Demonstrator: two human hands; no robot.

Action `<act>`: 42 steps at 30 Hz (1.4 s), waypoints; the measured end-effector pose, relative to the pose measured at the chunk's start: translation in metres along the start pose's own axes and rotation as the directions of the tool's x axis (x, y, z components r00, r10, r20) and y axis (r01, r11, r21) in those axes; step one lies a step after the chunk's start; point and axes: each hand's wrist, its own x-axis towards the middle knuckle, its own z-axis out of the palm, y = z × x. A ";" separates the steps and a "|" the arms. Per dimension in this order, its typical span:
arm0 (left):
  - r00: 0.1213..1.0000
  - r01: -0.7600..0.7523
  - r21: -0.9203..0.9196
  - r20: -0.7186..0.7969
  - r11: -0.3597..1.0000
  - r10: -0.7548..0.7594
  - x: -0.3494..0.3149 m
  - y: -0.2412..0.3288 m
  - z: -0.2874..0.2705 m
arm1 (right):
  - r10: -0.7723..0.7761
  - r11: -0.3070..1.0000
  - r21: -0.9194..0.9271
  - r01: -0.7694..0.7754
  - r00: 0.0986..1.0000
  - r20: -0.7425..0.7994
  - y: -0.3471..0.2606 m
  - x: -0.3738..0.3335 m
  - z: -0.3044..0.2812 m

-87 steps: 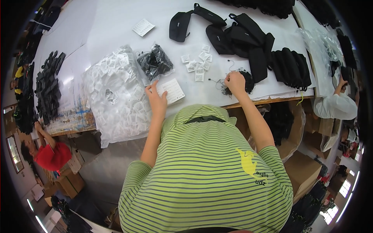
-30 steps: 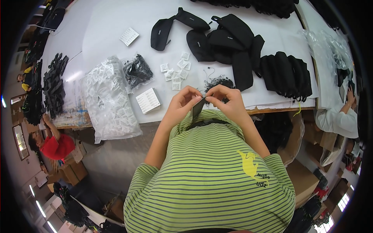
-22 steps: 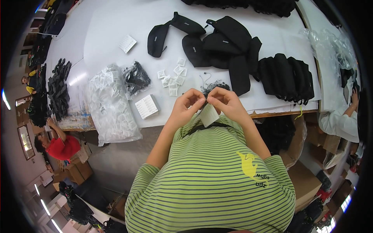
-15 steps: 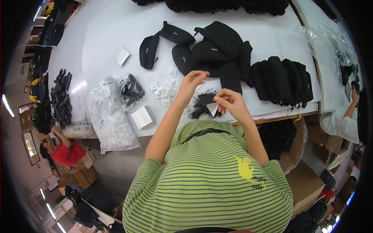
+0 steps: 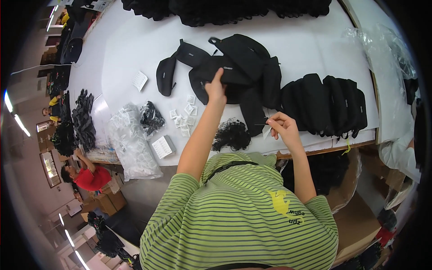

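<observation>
My left hand reaches into the heap of black fabric pouches and grips a black pouch, a finger lying along its front; the other fingers are partly hidden. In my right hand, pinched between thumb and fingers, is a small tag, dark and white, seen nearly edge-on. A tangle of black strings lies by the table's near edge, between my forearms. Small white packets are scattered left of my left forearm.
A row of black pouches stands at right. Further left are a clear bag of packets, a bag of black bits and a white stack of labels. More black goods line the far side. A person in red works at left.
My left hand has moved forward from above the strings and taken hold of a pouch. My right hand has shifted right with the tag, which has turned nearly edge-on.
</observation>
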 end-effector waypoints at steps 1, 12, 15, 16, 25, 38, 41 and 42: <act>0.985 -0.167 0.026 0.047 0.986 0.166 -0.011 0.015 -0.003 | -0.016 1.000 0.001 0.016 1.000 0.002 -0.003 0.001 -0.002; 0.967 -0.229 0.794 0.121 0.564 0.223 0.028 0.029 -0.168 | -0.028 0.997 -0.066 0.035 0.995 0.101 0.008 -0.007 0.028; 0.930 -0.313 0.806 0.153 0.502 0.334 0.007 -0.013 -0.185 | 0.013 0.995 -0.099 0.000 0.992 0.125 0.018 -0.016 0.029; 0.949 -0.309 0.735 0.194 0.604 0.250 -0.007 -0.020 -0.181 | 0.010 0.994 -0.111 0.002 0.994 0.112 0.024 -0.017 0.029; 0.870 -0.461 0.833 0.357 0.304 0.341 -0.054 -0.045 -0.187 | -0.002 0.970 -0.240 0.039 0.988 0.152 0.025 -0.025 0.048; 0.899 -0.405 0.779 0.245 0.479 0.362 -0.039 -0.066 -0.159 | -0.049 0.945 -0.319 0.071 0.996 0.075 0.037 -0.035 0.061; 0.919 -0.358 0.832 0.233 0.423 0.319 -0.032 -0.064 -0.156 | -0.066 0.937 -0.342 0.073 0.997 0.032 0.033 -0.037 0.054; 0.918 -0.359 0.831 0.232 0.425 0.321 -0.032 -0.064 -0.155 | -0.058 0.938 -0.342 0.065 0.998 0.030 0.031 -0.038 0.054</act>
